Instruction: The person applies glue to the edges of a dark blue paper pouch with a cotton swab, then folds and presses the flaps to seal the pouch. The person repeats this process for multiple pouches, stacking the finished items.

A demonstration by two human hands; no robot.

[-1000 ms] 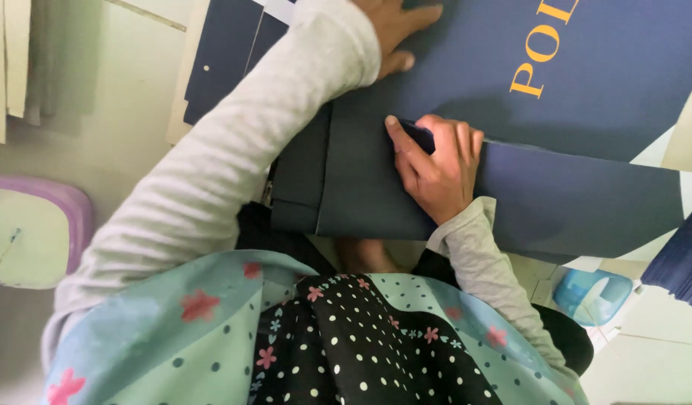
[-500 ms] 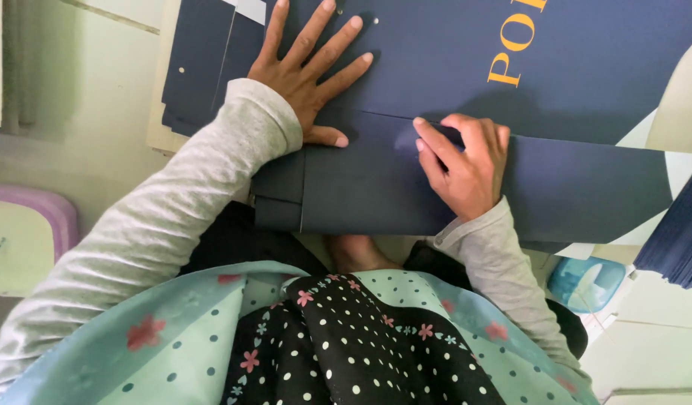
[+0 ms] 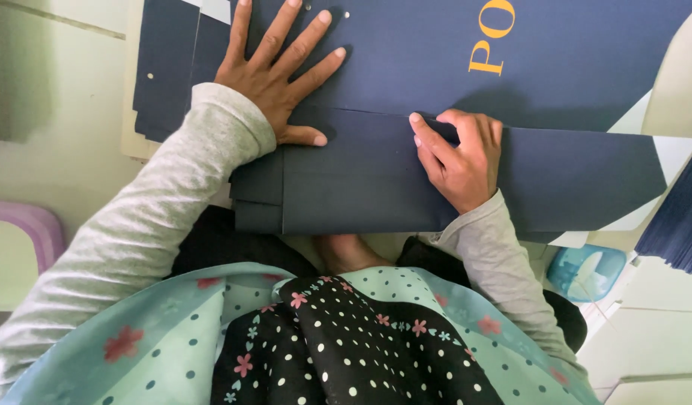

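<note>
A large navy card sheet (image 3: 406, 52) with gold lettering lies flat in front of me, its near flap (image 3: 361, 180) folded along a crease. My left hand (image 3: 275, 71) lies spread flat on the sheet just above the crease, fingers apart. My right hand (image 3: 458, 157) has its fingers curled, fingertips pushing down on the crease line at the flap's edge. Neither hand grips anything.
More navy sheets (image 3: 166, 67) lie stacked at the upper left on a pale board. Another navy stack (image 3: 680, 217) sits at the right edge. A purple-rimmed tray (image 3: 23, 240) is at the left, a light blue plastic object (image 3: 586, 270) at the lower right.
My left hand slid down into view and flattened with fingers spread on the sheet. My right hand stayed on the crease, shifting slightly along it.
</note>
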